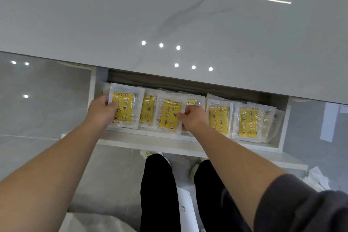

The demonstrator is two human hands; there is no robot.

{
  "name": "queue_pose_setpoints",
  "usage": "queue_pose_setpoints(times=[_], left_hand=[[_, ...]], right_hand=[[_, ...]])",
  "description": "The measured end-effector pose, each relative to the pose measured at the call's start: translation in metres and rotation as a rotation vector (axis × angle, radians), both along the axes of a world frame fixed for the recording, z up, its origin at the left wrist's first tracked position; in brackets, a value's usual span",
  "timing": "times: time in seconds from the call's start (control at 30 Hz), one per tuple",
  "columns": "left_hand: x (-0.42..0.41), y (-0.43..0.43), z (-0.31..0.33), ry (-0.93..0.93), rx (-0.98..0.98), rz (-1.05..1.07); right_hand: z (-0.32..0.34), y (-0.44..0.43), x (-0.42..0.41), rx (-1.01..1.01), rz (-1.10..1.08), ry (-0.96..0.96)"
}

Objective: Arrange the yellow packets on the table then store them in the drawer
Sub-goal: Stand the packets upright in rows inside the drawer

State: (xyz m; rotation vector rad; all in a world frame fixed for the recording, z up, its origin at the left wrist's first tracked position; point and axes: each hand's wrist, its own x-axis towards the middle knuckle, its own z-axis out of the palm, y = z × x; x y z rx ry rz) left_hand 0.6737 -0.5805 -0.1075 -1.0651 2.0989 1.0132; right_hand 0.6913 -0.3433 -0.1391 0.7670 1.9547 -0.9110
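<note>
1. Leaning over the open drawer (150,142), a person reaches in with both bare forearms. The drawer is pulled out from under the edge of the white veined table (169,24).
2. Person's left hand (102,108) has its fingers curled and grips the left edge of the end packet (126,107). The thumb lies across the yellow face.
3. Person's right hand (192,118) has its fingers curled tight and pinches the right edge of the middle packet (168,117).
4. Between the two hands lies a third packet (147,109), partly covered by both held ones.
5. Just beyond the right hand's knuckles, the top of a fourth packet (192,102) shows; the rest is hidden.
6. Right of the right hand, a fifth packet (219,118) and a last packet (248,124) lie side by side, edges overlapping. All six are inside the drawer.
7. The wrappers are clear. The yellow pads inside are printed with stars and moons.
8. Beyond both hands, the table top is glossy and reflects ceiling lights.
9. Below the forearms are black trouser legs (158,190) and pale shoes (147,153) on a grey floor (37,118). A dark sleeve (301,203) is bunched above the right elbow.
</note>
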Motion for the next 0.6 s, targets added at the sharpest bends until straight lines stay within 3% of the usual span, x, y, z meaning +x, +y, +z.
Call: queue_pose_setpoints(times=[0.17, 0.33, 0.6], left_hand=[[0.000, -0.002, -0.005, -0.010, 0.005, -0.007], [0.001, 0.002, -0.011, -0.023, -0.013, -0.067], [0.001, 0.005, -0.021, -0.058, -0.324, -0.256]], right_hand=[[0.008, -0.004, -0.003, 0.267, 0.371, -0.011], [0.011, -0.006, -0.004, 0.306, 0.450, -0.029], [0.011, -0.003, 0.001, 0.261, 0.471, 0.038]])
